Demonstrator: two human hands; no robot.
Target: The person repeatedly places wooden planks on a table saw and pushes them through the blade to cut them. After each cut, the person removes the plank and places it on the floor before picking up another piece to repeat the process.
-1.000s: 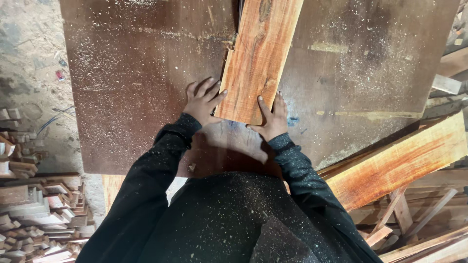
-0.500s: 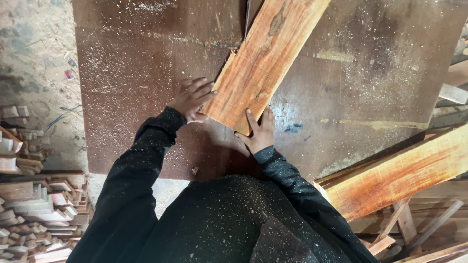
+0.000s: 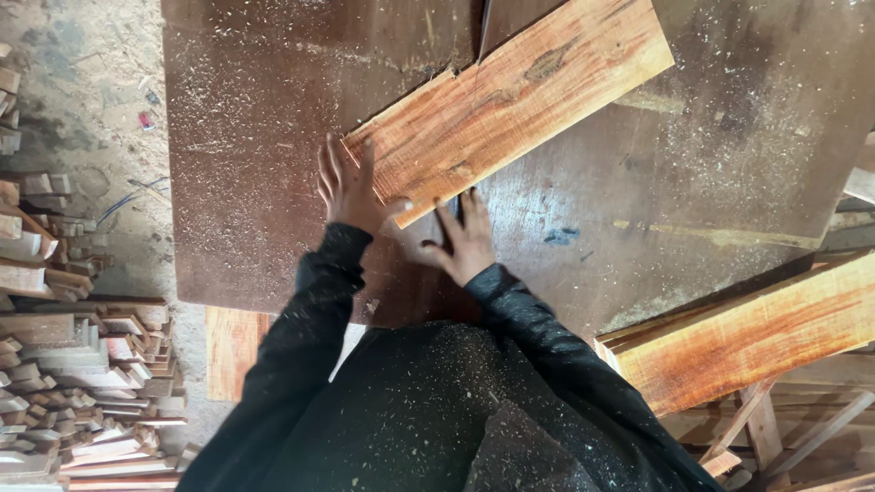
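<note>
A reddish-orange wooden board (image 3: pixel 515 100) lies slanted on a dark brown, sawdust-covered table top (image 3: pixel 255 164), its far end toward the upper right. My left hand (image 3: pixel 346 187) grips the board's near left corner, thumb on its end. My right hand (image 3: pixel 463 239) rests flat on the table with fingertips against the board's lower edge. A thin slot with a blade edge (image 3: pixel 480 27) shows behind the board at the top. Black sleeves dusted with sawdust cover both arms.
A second reddish plank (image 3: pixel 747 333) lies at the lower right over wooden frame pieces (image 3: pixel 761 428). Stacks of small cut wood blocks (image 3: pixel 64 383) fill the lower left floor. The dusty ground (image 3: pixel 82 109) lies left of the table.
The board has swung clockwise from nearly straight ahead to a strong slant to the right. My left hand moved to its near corner; my right hand shifted down onto the table.
</note>
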